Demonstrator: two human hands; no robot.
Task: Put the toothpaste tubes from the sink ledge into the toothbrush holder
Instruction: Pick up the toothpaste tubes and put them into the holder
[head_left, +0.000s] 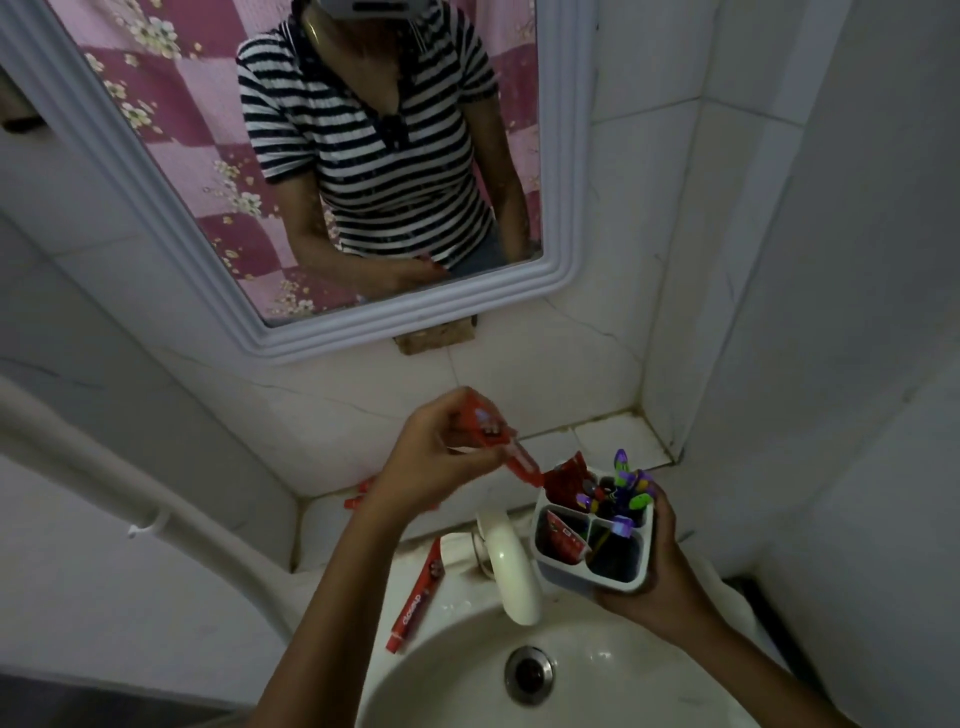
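Observation:
My left hand (436, 457) grips a red toothpaste tube (136, 436), tilted with its cap end down, just left of the holder's back compartment. My right hand (657, 566) holds the white toothbrush holder (563, 569) over the sink's right side. The holder has several compartments: two red tubes stand in it, one at the back left (566, 480) and one at the front left (561, 538), and purple and green toothbrushes (631, 486) fill the back right. Another red tube (415, 597) lies on the sink ledge at the left. Red tube ends (358, 499) show behind my left wrist.
A white faucet (511, 566) curves over the white basin (457, 670) with its metal drain (529, 674). A white-framed mirror (156, 218) hangs on the tiled wall above. A white pipe (104, 467) runs along the left wall. A tiled shelf (618, 441) sits behind the sink.

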